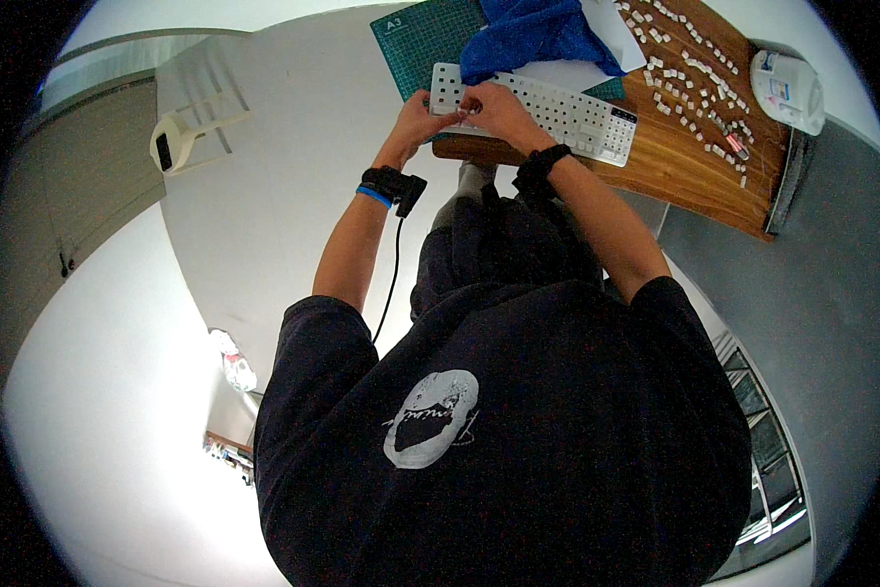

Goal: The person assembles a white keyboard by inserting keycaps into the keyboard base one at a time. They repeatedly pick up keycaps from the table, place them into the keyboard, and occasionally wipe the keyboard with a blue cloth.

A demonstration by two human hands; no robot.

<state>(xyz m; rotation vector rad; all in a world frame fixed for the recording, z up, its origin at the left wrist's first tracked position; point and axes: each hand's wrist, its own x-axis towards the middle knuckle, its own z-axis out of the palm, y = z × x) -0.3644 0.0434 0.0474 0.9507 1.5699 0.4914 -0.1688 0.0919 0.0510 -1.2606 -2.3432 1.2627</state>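
Note:
A white keyboard (567,115) with its keycaps off lies at a slant along the table's near edge, showing rows of dark switch openings. At its left end my left hand (418,121) has thumb and fingers pinched together over the lower corner. My right hand (498,110) reaches down beside it, fingers closed, the fingertips meeting those of the left. Whatever sits between the fingertips is too small to make out. Many loose white keycaps (692,86) are spread in rows on the table to the right.
Behind the keyboard a crumpled blue cloth (538,41) covers part of a green cutting mat (415,54) and a white sheet (611,34). A white jug (788,91) stands by the right edge of the wooden table (704,191). A pale chair (178,142) is on the floor at left.

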